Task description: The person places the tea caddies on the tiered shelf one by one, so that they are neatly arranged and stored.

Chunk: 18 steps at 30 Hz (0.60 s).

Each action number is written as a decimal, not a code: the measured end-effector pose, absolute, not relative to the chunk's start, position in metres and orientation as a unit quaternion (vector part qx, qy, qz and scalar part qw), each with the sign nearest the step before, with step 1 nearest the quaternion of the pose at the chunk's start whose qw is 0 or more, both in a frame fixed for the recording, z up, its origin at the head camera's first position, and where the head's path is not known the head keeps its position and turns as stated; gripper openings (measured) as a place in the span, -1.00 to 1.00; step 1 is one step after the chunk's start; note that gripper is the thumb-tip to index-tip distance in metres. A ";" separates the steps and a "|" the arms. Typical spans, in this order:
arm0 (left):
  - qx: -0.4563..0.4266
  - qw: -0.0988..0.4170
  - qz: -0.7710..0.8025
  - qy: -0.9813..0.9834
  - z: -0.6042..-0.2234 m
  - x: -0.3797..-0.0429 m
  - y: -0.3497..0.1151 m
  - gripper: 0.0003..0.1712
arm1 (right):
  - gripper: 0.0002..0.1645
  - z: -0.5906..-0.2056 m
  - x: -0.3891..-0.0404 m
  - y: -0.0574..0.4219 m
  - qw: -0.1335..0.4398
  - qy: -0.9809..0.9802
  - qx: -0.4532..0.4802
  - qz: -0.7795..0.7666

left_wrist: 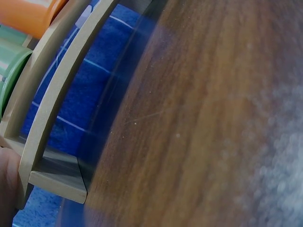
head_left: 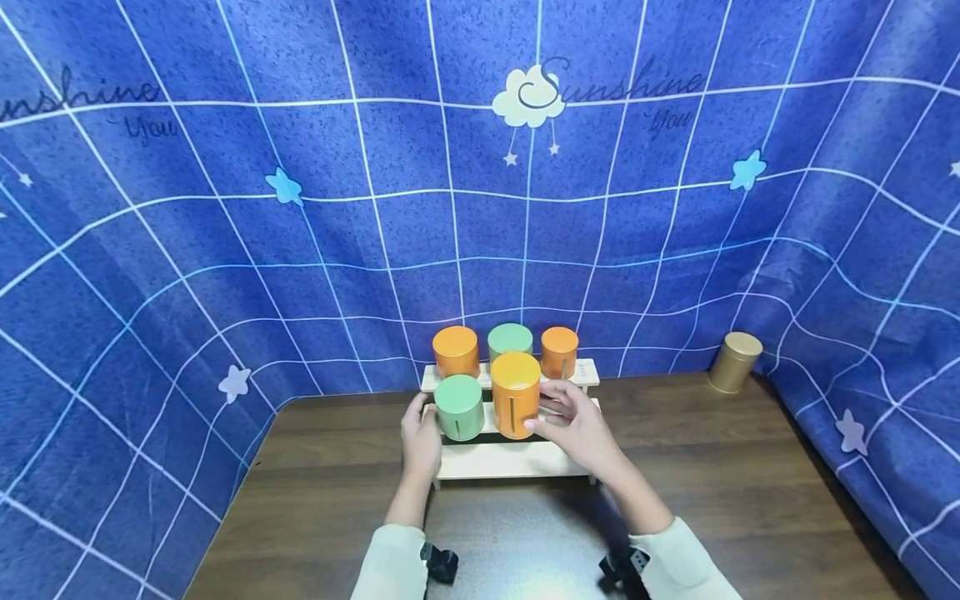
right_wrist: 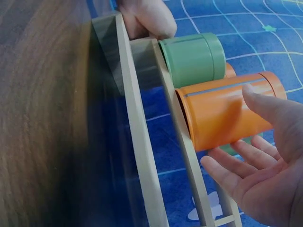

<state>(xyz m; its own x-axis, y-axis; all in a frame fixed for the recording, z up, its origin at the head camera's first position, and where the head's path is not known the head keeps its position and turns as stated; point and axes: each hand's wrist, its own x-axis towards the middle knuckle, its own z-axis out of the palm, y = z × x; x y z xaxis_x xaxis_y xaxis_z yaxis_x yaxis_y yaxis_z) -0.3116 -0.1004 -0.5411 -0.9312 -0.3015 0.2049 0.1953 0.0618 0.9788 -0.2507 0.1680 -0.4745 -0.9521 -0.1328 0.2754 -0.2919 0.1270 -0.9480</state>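
Note:
A pale wooden tiered rack (head_left: 517, 461) stands on the table against the blue cloth. My left hand (head_left: 422, 442) holds the rack's left end, close beside a green canister (head_left: 459, 408) on the middle tier; its fingertips are partly hidden. To the right of that stands a taller orange canister (head_left: 515, 400) with a dark stripe down its front. My right hand (head_left: 577, 423) cups this orange canister, the thumb on its front and the fingers curving along its right side. In the right wrist view the orange canister (right_wrist: 227, 111) sits at the shelf board.
On the back tier are an orange canister (head_left: 456, 350), a green canister (head_left: 510, 337) and a smaller orange canister (head_left: 559, 350). A gold canister (head_left: 736, 362) stands at the table's far right. Blue grid-patterned cloth (head_left: 337, 250) surrounds the wooden table (head_left: 337, 500).

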 end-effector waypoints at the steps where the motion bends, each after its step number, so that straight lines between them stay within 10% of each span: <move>1: 0.037 0.182 -0.684 -0.705 -0.541 -0.311 -0.100 -0.59 | -0.28 -0.475 -0.251 0.167 0.063 -0.745 0.140 0.649; 18: 0.036 0.193 -0.681 -0.706 -0.542 -0.313 -0.099 -0.63 | -0.42 -0.484 -0.254 0.159 0.095 -0.758 0.147 0.628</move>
